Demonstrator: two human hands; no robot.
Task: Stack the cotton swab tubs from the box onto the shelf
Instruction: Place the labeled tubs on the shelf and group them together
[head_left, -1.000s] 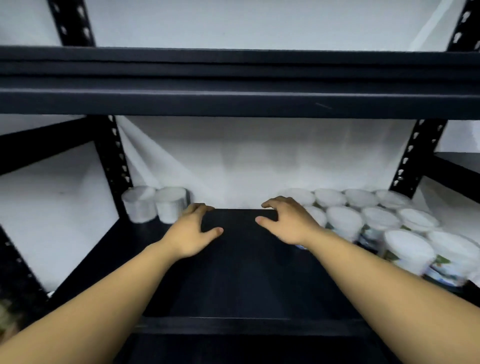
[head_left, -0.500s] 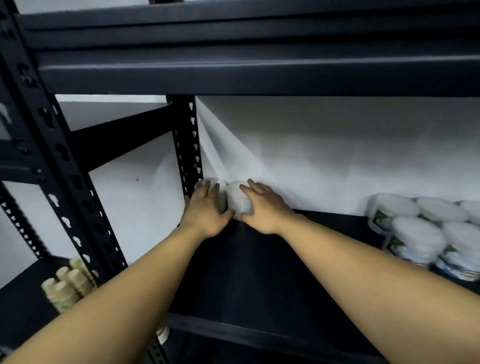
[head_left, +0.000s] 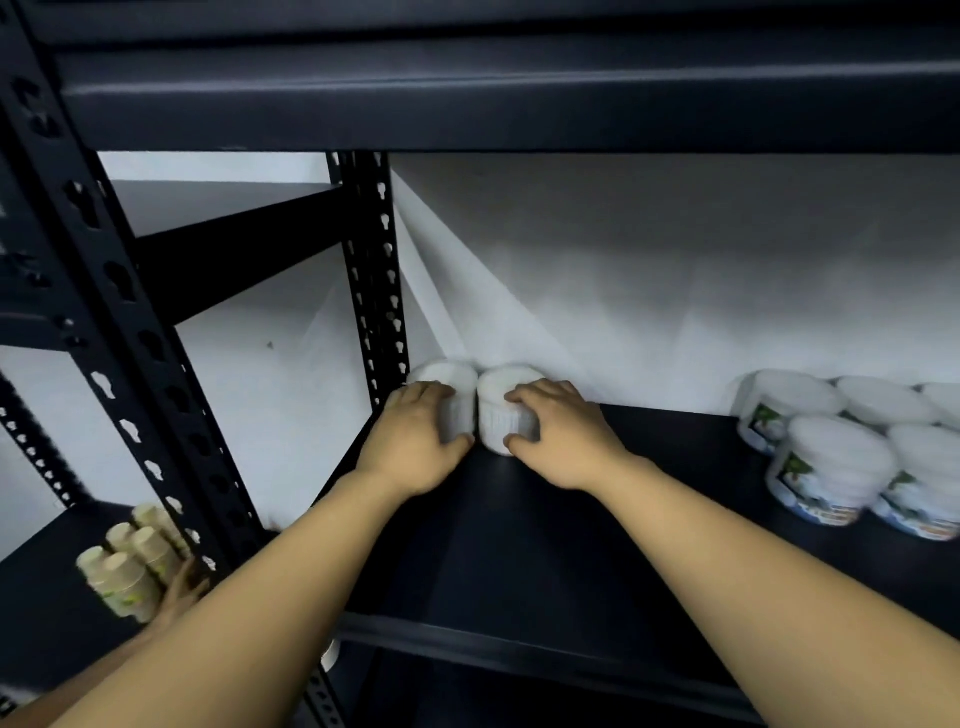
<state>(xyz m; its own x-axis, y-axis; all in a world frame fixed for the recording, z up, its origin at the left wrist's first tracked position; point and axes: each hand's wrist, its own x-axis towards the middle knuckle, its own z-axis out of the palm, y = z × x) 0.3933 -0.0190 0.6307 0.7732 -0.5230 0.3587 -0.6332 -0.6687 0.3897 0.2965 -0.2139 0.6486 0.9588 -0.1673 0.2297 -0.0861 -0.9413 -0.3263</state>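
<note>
Fingers (head_left: 535, 400) of the right hand (head_left: 563, 441) curl over the top of one white tub (head_left: 498, 400), and the thumb presses its near side, so this hand grips it; fingers of the left hand (head_left: 415, 447) wrap the same way round the other white tub (head_left: 449, 382), with the thumb at its front; both tubs stand upright on the dark shelf (head_left: 545, 545), side by side and touching, in the far left corner; they sit just beside the black post (head_left: 376, 291) with holes in it, close to the white back wall (head_left: 649, 270); both arms reach in from the front; a bunch of more tubs (head_left: 831, 457) with picture labels stands well apart on the right side of the same shelf, packed close together; down to the left, on another shelf, stand some pale bottles (head_left: 124, 561), and another hand (head_left: 179, 592) touches them; a dark shelf board (head_left: 467, 93) runs across above.
</note>
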